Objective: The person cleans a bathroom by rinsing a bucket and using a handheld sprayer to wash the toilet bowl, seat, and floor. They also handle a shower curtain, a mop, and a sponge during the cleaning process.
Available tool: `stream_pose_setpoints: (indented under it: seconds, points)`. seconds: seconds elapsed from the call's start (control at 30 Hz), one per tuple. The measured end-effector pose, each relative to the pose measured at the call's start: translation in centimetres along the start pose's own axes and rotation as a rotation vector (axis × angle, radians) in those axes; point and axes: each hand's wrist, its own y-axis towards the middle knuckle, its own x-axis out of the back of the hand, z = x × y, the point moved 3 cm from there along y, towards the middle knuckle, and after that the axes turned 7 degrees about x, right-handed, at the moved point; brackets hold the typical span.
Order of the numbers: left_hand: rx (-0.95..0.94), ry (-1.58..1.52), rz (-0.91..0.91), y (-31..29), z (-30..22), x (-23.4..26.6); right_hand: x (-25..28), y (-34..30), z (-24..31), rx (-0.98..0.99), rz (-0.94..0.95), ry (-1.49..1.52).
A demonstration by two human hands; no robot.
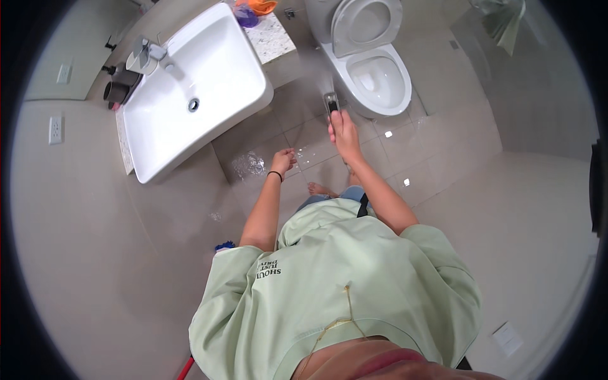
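My right hand (345,136) is wrapped round a handheld bidet sprayer (330,100) in front of the toilet. Its head points away from me, and a faint mist of water fans out toward the side of the white toilet (386,104). Seat and lid stand raised. Out to the left, over the tiles, hangs my left hand (284,161) with a dark band at the wrist. Its fingers are loosely curled in, and nothing shows in them. Wet, shiny patches mark the grey tiled floor (316,133) below both hands.
A white rectangular basin (209,69) with a faucet (145,54) juts out at the left. Dark containers (117,88) stand beside it. Purple and orange items (253,9) lie on the speckled counter (272,41). Glass and a pale cloth-like thing (503,25) are at the far right.
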Motion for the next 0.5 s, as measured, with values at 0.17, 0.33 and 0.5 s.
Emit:
stream_pose_setpoints:
  seconds: [0.17,0.33,0.5]
  points:
    - [-0.058,0.195,-0.062,-0.3,3.4,2.1,0.0,1.7,6.3,-0.109,-0.018,0.344]
    - [-0.182,0.299,-0.122,-1.1,8.5,4.6,0.7,2.6,7.8,-0.030,0.006,0.295]
    - [-0.032,0.153,-0.190,-3.4,13.9,4.1,3.3,2.8,7.7,0.036,0.007,0.220]
